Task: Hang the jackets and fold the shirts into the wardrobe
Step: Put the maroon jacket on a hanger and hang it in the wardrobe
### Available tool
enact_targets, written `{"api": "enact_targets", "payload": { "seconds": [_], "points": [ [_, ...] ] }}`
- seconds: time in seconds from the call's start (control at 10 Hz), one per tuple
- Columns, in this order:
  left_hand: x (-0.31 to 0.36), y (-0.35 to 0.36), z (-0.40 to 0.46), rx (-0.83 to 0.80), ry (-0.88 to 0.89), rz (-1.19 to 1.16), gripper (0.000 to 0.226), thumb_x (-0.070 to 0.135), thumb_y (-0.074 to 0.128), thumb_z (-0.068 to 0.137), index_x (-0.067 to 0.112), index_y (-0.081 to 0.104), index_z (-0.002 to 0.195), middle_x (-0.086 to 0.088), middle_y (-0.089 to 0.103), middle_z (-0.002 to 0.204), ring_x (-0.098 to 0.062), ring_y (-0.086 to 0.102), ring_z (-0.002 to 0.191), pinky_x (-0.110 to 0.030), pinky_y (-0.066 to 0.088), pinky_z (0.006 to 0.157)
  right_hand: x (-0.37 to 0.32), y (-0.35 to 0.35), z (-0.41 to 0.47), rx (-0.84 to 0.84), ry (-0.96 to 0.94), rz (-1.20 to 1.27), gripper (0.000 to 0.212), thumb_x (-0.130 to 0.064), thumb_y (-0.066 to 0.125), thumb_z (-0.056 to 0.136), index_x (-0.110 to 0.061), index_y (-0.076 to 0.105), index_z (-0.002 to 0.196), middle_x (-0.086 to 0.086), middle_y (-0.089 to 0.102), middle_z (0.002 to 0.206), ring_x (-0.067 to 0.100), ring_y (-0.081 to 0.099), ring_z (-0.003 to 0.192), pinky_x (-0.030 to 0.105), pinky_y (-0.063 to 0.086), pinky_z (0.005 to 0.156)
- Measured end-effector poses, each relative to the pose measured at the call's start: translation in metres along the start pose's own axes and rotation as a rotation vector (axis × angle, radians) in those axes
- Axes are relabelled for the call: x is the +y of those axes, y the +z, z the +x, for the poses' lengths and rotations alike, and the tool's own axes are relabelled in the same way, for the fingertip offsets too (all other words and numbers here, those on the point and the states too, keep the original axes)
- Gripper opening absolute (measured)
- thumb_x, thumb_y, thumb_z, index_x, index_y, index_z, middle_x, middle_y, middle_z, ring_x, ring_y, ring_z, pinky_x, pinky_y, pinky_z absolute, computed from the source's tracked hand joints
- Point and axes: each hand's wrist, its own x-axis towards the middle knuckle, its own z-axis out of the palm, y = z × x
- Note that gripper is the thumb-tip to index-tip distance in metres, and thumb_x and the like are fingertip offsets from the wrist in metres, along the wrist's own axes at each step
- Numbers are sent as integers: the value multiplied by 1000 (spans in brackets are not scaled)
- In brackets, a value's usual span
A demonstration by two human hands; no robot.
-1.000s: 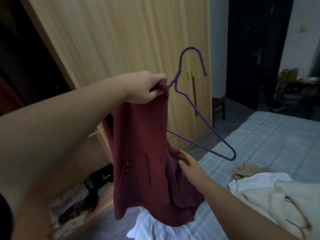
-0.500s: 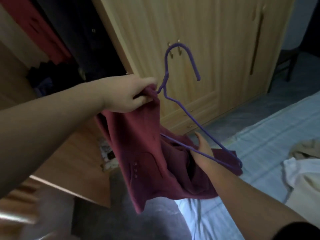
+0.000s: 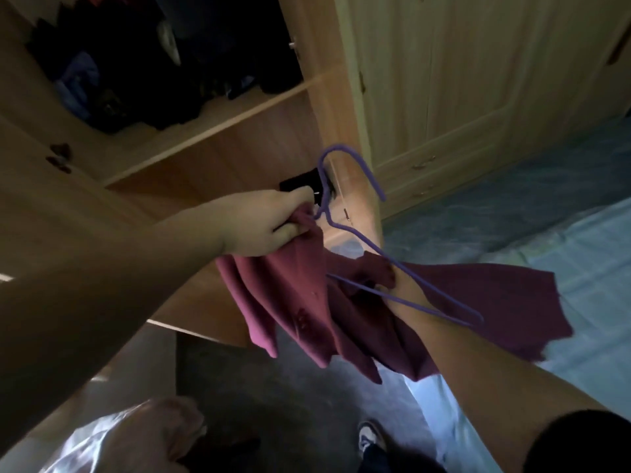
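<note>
A maroon jacket (image 3: 297, 295) hangs half on a purple wire hanger (image 3: 355, 172) in front of the open wardrobe (image 3: 211, 124). My left hand (image 3: 269, 223) grips the jacket's shoulder together with the hanger's neck. My right hand (image 3: 403, 285) reaches through the hanger's triangle into the jacket cloth; its fingers are hidden in the folds. The jacket's other side spreads out to the right over my right forearm. The hanger's right arm is bare.
Dark clothes (image 3: 143, 73) are piled on the wardrobe's shelf, with an open compartment below. Closed light wooden doors (image 3: 461, 70) stand to the right. A bed with a pale blue sheet (image 3: 563, 240) lies at right. A clear plastic bag (image 3: 136, 435) and my shoe (image 3: 370, 438) are on the floor.
The view has swung left and down toward the open wardrobe. My right hand has pushed deeper into the jacket, and the cloth now spreads right over my forearm.
</note>
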Motion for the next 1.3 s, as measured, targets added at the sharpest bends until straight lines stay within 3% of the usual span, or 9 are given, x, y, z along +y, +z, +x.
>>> {"api": "enact_targets", "payload": {
  "seconds": [0.1,0.3,0.5,0.7,0.8,0.9,1.0,1.1,1.3],
  "points": [
    [-40,28,5,-45,39,-61,53,51,33,83,29,34,131,-8,65,106,-30,63,91,-42,50,80,-5,5,11,32,4,-18,74,-21,65,82,-32,34,148,1,56,135,24,55,125,41,43,108],
    [-85,69,22,-64,61,-91,38,28,51,91,22,39,127,-10,64,96,-30,60,83,-44,48,76,16,9,16,58,104,-171,67,-1,66,83,-22,46,143,-12,53,119,14,55,117,5,31,91],
    [-126,119,23,-93,10,-199,31,47,38,86,33,34,113,-6,62,93,-27,60,82,-41,50,76,42,13,54,-43,168,-291,71,-14,70,84,-21,40,148,7,55,140,25,53,128,23,37,101],
    [-149,151,15,-44,23,-308,28,47,40,90,34,40,115,4,60,103,-10,49,88,-29,38,83,81,38,119,-240,53,-422,86,-43,72,63,-33,44,143,-1,58,138,19,53,129,35,43,108],
    [-155,165,10,-45,-35,-353,36,50,41,89,32,41,120,-5,65,107,-26,61,94,-43,50,85,70,59,134,-356,-1,-466,80,-32,79,74,-23,44,145,0,56,139,20,52,128,23,39,106],
    [-153,172,6,-74,-74,-366,39,52,39,88,33,39,122,-6,65,106,-29,62,92,-48,50,82,71,80,138,-459,6,-457,51,-20,72,87,-13,52,133,-3,60,115,14,58,106,7,42,79],
    [-150,174,-2,-80,-120,-334,39,53,37,84,37,35,119,-4,64,98,-25,60,84,-43,50,76,88,97,134,-486,37,-532,38,-28,60,93,-20,54,130,5,63,120,26,60,112,30,45,90],
    [-142,170,-8,-69,-163,-353,40,55,33,80,38,33,116,5,56,91,-15,54,78,-30,42,72,105,103,137,-485,146,-574,30,-23,50,98,-14,60,125,10,63,119,28,59,109,35,44,93],
    [-131,167,-11,-124,-141,-280,46,51,33,79,36,32,122,-9,64,102,-29,61,90,-43,50,82,80,76,126,-211,108,-424,23,-14,48,97,-7,69,93,14,70,100,29,65,93,32,45,79]
  ]
}}
